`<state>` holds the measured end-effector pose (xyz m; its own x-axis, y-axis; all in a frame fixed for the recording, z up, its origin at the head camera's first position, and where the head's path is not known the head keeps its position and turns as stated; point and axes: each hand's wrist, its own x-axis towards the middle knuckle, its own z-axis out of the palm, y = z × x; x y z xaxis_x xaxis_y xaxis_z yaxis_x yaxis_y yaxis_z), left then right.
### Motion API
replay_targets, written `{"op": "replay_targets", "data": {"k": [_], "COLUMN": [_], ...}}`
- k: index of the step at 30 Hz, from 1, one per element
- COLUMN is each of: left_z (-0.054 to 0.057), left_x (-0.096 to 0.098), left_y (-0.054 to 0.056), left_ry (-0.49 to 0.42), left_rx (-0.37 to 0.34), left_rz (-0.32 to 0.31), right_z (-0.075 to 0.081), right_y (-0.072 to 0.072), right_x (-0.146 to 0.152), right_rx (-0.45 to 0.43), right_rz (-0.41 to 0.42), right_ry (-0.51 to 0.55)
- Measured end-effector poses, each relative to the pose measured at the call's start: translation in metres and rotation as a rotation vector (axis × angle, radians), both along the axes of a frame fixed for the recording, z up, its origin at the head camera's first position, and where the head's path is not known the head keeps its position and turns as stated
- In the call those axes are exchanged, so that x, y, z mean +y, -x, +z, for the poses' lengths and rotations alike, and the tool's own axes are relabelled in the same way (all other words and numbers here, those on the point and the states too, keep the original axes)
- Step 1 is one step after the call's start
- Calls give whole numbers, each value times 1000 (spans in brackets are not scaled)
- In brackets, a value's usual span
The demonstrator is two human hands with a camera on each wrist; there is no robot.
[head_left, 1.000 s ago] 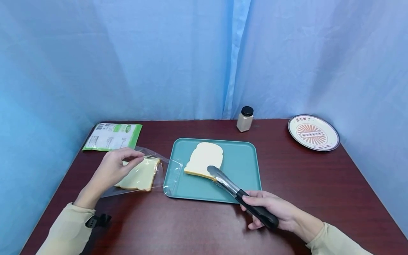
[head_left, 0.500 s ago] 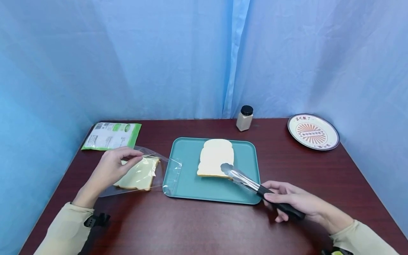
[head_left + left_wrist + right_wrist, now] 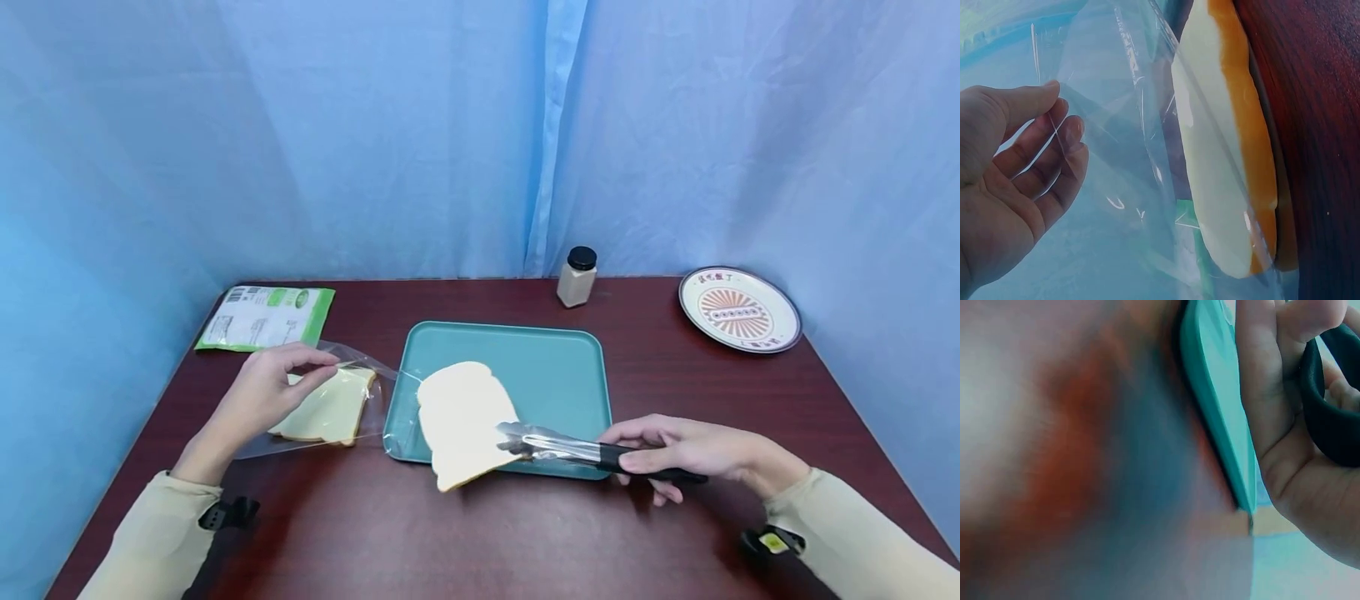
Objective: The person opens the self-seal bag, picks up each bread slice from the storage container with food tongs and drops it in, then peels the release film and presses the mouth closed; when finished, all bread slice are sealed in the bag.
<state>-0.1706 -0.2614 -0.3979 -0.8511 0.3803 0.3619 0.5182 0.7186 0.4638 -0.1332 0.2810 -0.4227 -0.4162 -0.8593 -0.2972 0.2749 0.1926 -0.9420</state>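
At the far left, one cream sleeve (image 3: pixel 153 537) with one black wrist device (image 3: pixel 225 515) leads to the left hand (image 3: pixel 273 387), whose grip is together, thumb and fingers pinching the film of one clear plastic bag (image 3: pixel 377 427). Behind that hand lies one flat white-and-green printed packet (image 3: pixel 258 319). In the head view, one cream bread slice with a golden crust (image 3: pixel 330 408) shows inside the bag, whose right end lies over the left edge of the single teal rectangular tray (image 3: pixel 551 375).

A second slice, one pale bread slice with a thin brown crust (image 3: pixel 465 425), is above the tray's left half, turned at an angle, its near corner reaching past the tray's near edge; whether it touches the tray I cannot tell. One pair of silver metal tongs with black handles (image 3: pixel 562 447) holds it at its right edge. Behind the tray stands one small jar with beige contents and a black lid (image 3: pixel 576 283). The right hand (image 3: pixel 697 446) has its grip clamped round the black handles. Past it, at the back right of the one dark red-brown table (image 3: pixel 480 542), sits one round white plate with an orange sunburst (image 3: pixel 738 308); one more cream sleeve (image 3: pixel 862 533) comes in below
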Motion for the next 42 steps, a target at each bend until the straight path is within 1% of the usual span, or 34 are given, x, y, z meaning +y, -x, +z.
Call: {"op": "replay_targets", "data": {"k": [3,6,10,12,15,20,23,25,27,30,33,38,42], "left_z": [0,-1,-1,-1,-2,-2,-3,-3,-3,-3,-3,-3,-3], "left_x": [-1,-1,-2,-2,-1,1,2,2,3,3,4,6,6], "left_y": [0,-1,-2,-2,-1,2,3,3,4,3,3,4,4], "left_ry": [1,8,13,13,13,12,12,15,16,16,17,22,20], "left_rx": [1,-4,-22,-29,-32,-6,7,9,10,9,4,-4,2], "left_rz": [-17,-23,-16,-13,-16,-30,-35,-36,-37,-38,-41,-40,-41], "right_z": [3,5,7,6,3,1,1,0,-2,-5,-7,-12,-15], "right_y": [15,30,46,52,56,62,65,65,64,58,49,35,26], "right_x": [-12,-20,-20,-17,-10,0,5,10,15,21,23,16,10], "right_rx": [56,106,133,133,108,55,28,-2,-47,-100,-122,-141,-129], "right_rz": [73,120,129,125,126,153,133,98,42,-58,-135,-178,-240], "right_ry": [-8,-36,-98,-122,-148,-165,-158,-144,-122,-94,-87,-115,-149]}}
